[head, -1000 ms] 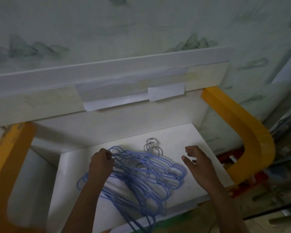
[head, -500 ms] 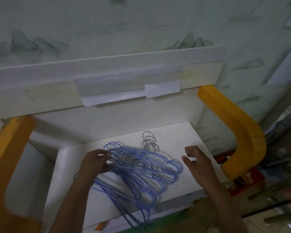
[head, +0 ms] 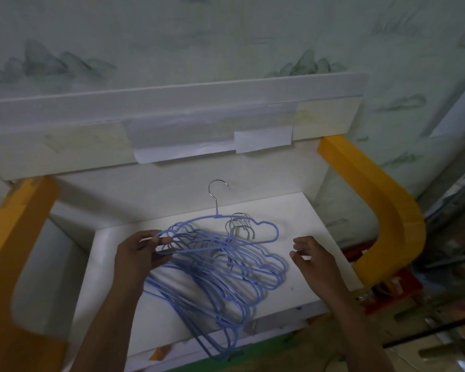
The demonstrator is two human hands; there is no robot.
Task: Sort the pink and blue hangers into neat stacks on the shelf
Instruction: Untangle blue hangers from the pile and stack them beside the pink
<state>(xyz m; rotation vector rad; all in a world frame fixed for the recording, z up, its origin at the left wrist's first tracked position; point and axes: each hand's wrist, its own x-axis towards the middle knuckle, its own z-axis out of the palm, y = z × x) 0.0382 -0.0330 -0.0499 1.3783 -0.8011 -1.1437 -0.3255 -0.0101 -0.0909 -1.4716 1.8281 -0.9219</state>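
Several blue hangers point(head: 220, 280) with metal hooks lie in a loose, fanned pile on the white shelf point(head: 306, 218). My left hand point(head: 140, 253) pinches the left end of one blue hanger point(head: 269, 228), lifted above the pile with its silver hook pointing up toward the back. My right hand point(head: 313, 257) hovers over the shelf just right of the pile, fingers loosely curled, holding nothing. No pink hangers are visible.
An upper white shelf board point(head: 172, 108) with taped paper overhangs the back. Yellow curved supports stand at the left point(head: 16, 237) and right point(head: 381, 205). Red items and clutter point(head: 403, 291) sit on the floor to the right. Some hangers overhang the shelf's front edge.
My left hand has lifted one blue hanger up out of the pile, its hook now raised toward the back. My right hand stays almost still beside the pile.
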